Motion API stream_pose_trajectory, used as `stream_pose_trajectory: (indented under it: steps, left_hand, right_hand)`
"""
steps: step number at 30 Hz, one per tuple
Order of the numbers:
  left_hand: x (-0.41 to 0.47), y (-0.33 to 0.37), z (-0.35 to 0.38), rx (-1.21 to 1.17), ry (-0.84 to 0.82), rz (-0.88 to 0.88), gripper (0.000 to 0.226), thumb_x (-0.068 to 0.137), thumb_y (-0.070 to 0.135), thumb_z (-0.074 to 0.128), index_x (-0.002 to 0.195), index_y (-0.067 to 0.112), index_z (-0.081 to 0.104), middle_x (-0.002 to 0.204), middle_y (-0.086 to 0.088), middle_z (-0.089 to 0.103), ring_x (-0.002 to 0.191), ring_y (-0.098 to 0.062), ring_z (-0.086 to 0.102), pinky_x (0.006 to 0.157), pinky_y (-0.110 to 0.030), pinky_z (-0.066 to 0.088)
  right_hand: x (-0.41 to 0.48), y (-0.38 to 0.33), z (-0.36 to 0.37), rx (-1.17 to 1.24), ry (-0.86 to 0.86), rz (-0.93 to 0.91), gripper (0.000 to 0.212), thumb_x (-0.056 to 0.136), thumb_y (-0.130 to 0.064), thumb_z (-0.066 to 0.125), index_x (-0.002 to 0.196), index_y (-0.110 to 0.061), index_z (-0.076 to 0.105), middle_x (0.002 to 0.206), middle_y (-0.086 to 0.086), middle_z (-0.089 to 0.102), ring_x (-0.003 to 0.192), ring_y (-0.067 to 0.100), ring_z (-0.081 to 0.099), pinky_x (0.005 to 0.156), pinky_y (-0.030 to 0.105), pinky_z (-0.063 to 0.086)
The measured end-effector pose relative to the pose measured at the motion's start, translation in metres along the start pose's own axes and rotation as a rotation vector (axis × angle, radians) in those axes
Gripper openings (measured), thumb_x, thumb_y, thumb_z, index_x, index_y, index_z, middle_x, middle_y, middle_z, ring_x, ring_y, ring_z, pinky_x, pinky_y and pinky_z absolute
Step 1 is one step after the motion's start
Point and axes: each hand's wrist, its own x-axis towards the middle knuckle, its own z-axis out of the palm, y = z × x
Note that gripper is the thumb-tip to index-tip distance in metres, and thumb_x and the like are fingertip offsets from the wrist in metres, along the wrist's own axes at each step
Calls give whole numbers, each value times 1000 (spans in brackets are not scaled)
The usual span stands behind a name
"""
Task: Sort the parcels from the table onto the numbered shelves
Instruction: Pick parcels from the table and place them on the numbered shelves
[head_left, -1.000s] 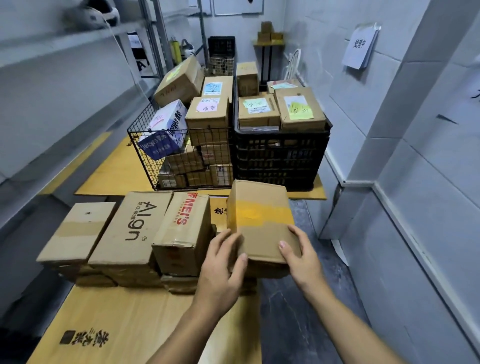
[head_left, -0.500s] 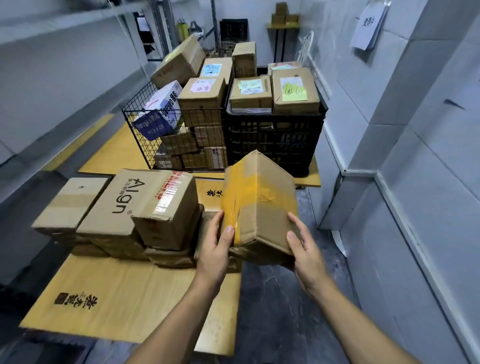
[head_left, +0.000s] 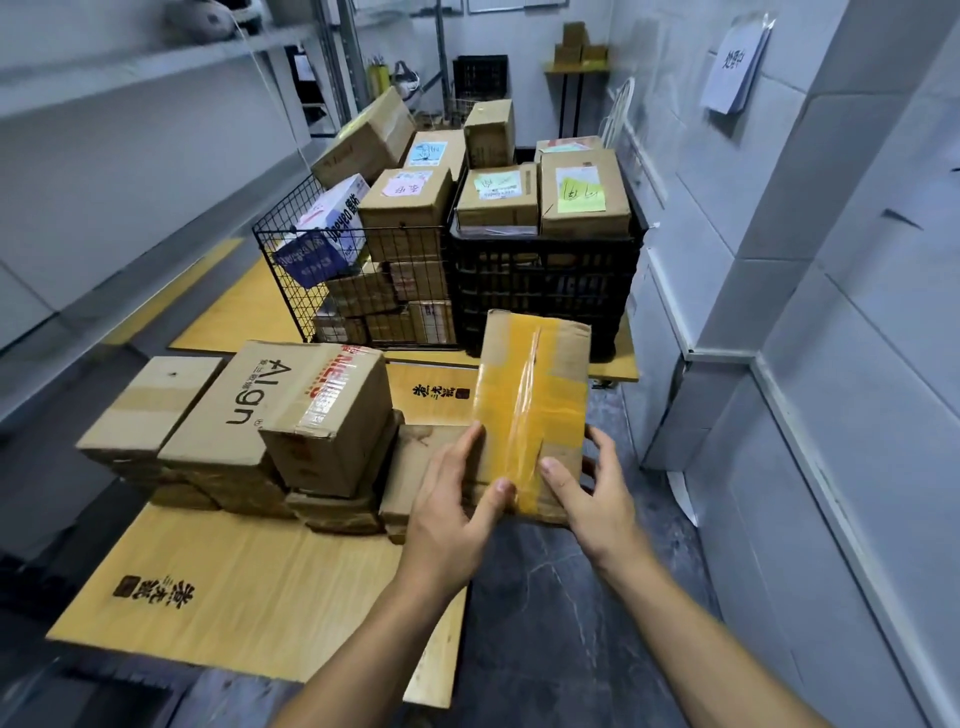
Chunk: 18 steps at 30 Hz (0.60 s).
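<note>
So the yellow-taped parcel (head_left: 535, 395) has come up off the stack and tipped on end, at 3 o'clock from the Align box (head_left: 244, 400), with left hand (head_left: 447, 514) and right hand (head_left: 597, 499) both gripping its near end, probably hunting for the shelf number.

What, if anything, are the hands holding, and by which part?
A yellow-taped cardboard box. Both hands grip its near end: the left hand on the left edge, the right hand on the right edge, thumbs on the taped face.

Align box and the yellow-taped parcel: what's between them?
Head view: a red-lettered box, then a low flat box, before the yellow-taped parcel.
</note>
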Motion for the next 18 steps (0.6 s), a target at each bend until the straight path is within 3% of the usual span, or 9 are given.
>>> stream_pose_trajectory:
  steps: [3,5,6,10,14,18]
  left_hand:
    - [3,-2,-7,-240,-8,-75,52,90,46,55,140,43,42,134,13,54,122,-2,53,95,-24,50]
    - [6,-9,-11,-329,57,-139,44,90,46,54,133,39,53,129,11,60,120,-7,57,97,-33,51]
    - [7,-13,-12,-302,76,-147,43,90,49,52,130,36,57,127,12,62,120,-7,56,99,-38,50]
    - [5,-21,-16,-169,-17,-130,48,86,60,50,128,39,60,126,22,58,122,-1,52,100,-41,49]
    - [7,-20,-17,-149,-28,-119,54,81,68,52,127,41,58,130,20,53,126,-2,48,103,-36,46]
    - [3,-24,-15,-152,6,-263,90,62,89,52,135,37,51,141,9,43,131,-8,42,109,-40,40]
  right_hand:
    - [1,-3,-5,191,24,20,44,83,-51,73,118,-59,49,119,-2,69,110,22,67,92,56,55]
    - [1,-4,-8,352,53,71,37,97,-19,63,121,-46,51,118,9,69,108,30,67,90,57,55]
    - [0,-4,-7,389,49,91,39,99,-12,59,123,-42,51,120,12,68,106,30,67,87,55,56]
    - [-10,-2,4,376,-80,115,50,80,-32,73,121,-52,51,125,7,65,110,28,67,79,44,58]
    - [-10,4,8,440,-74,129,55,82,-22,72,122,-54,53,130,4,62,115,30,64,85,51,59]
    - [-11,7,8,498,-116,107,56,80,-20,70,125,-52,57,140,5,53,124,29,58,95,52,54]
